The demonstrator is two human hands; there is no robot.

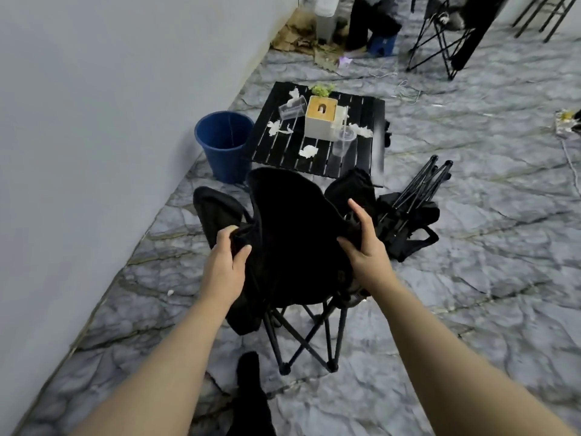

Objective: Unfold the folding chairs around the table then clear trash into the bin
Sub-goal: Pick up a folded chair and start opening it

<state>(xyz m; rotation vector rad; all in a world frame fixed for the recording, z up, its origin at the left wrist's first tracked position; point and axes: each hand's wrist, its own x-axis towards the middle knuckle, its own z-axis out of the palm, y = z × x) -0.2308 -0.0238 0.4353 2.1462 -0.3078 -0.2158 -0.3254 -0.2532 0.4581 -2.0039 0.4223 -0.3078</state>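
So I've got both hands on the black folding chair [292, 247] right in front of me. My left hand [228, 262] is clenched around a bunch of the seat fabric on the left edge, thumb on top, and my right hand [366, 243] is gripping the right edge with the fingers [358, 212] stretched up along the cloth, not a full fist. The chair's crossed legs [306, 341] are spread and standing on the marble-look floor [471, 294], fabric seat sagging over the frame. Just past it is the low black slatted table [364, 155], with a white tissue box [320, 121] with a wooden top in the middle, a clear plastic cup [292, 109] tipped on its side at the far left, another clear cup [344, 143] standing upright near the front right, and crumpled tissues [308, 151] scattered across the slats. A little green plant [322, 89] sits at the far edge. The blue bin [224, 146] is on the floor just beside the table's left side, near the wall [110, 121]. To the right of my chair a second folding chair [405, 215] lies collapsed on the floor, legs bundled together and pointing up and away. Another dark fabric chair [217, 209] sits behind my left hand.
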